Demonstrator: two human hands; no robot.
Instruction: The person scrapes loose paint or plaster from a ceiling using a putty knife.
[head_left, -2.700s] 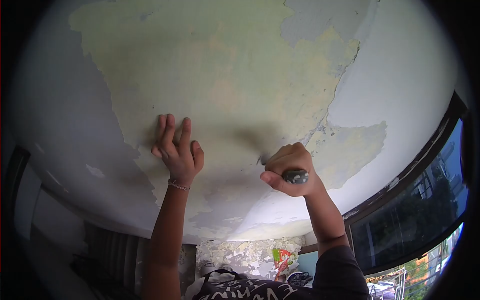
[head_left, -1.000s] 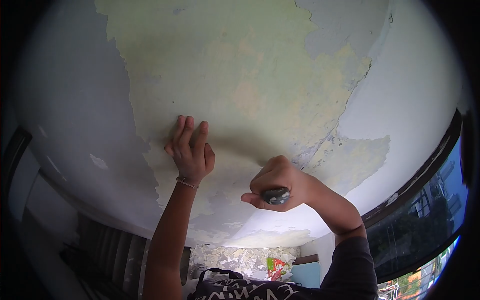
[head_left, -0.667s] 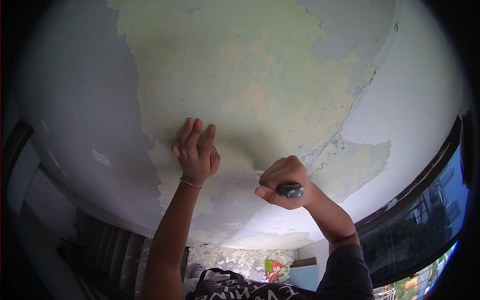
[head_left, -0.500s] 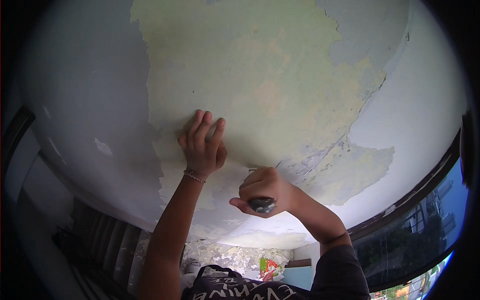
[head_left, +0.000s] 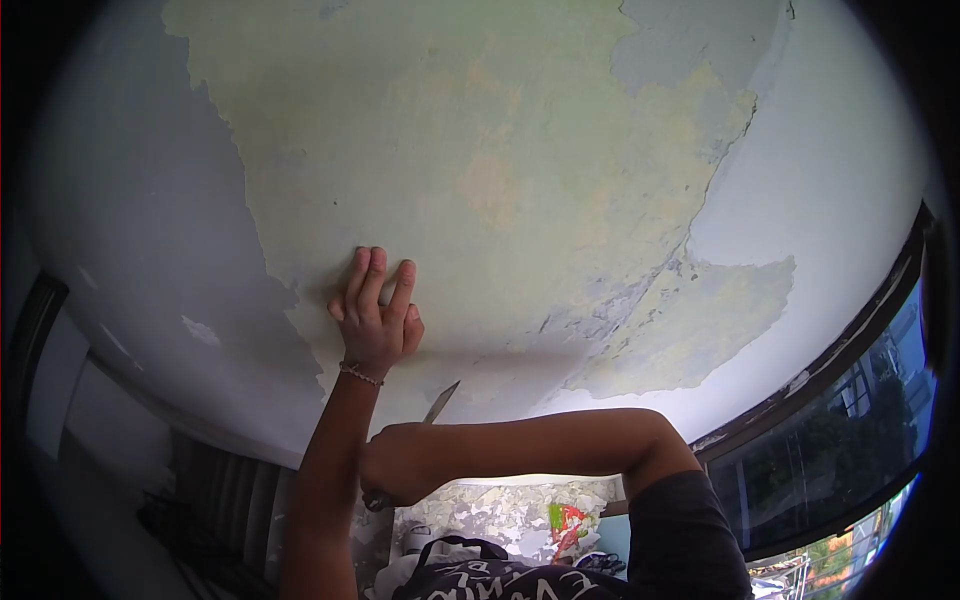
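Note:
My left hand [head_left: 377,315] rests against the wall [head_left: 450,150], fingers stretched and partly spread, a bracelet [head_left: 361,374] at its wrist. Below it, my right hand [head_left: 405,462] is wrapped round a scraper, with the forearm lying across in front of my body. The pointed metal scraper blade [head_left: 441,403] juts out above the fist, apart from the wall as far as I can see. The dark end of its handle shows under the fist. Around my left hand the wall is pale green-yellow, with ragged paint edges on both sides.
A crack [head_left: 640,290] runs diagonally through the wall at right. Beyond it is a dark-framed window [head_left: 820,450]. Paint flakes [head_left: 490,510] litter the floor, where a red and green scrap [head_left: 567,527] lies. Stairs [head_left: 225,490] are at lower left.
My right hand has swung left and down, from beside the wall to near my left forearm, bringing the scraper blade into view. My left hand stays on the wall while the view has shifted.

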